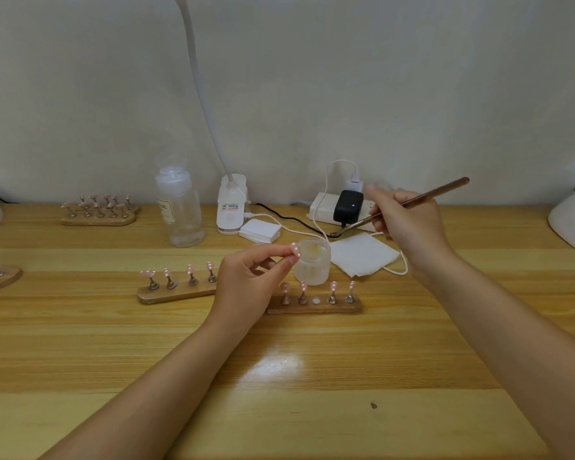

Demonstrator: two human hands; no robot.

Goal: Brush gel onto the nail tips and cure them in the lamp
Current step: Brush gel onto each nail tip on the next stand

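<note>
The left hand [246, 277] pinches a pink white-dotted nail tip [295, 250] beside the frosted gel jar [312, 262]. The right hand [409, 220] grips a brown wooden-handled brush [412, 202] above the wooden counter [279, 376].

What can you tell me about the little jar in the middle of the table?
The jar is small, round and frosted, maybe glass or plastic. It stands upright on the wooden table with no lid on, and pale yellowish gel shows inside. It sits just behind a wooden strip of pink nail tips and beside a white wipe. The left hand is right in front of it, and whether they touch is unclear.
</note>
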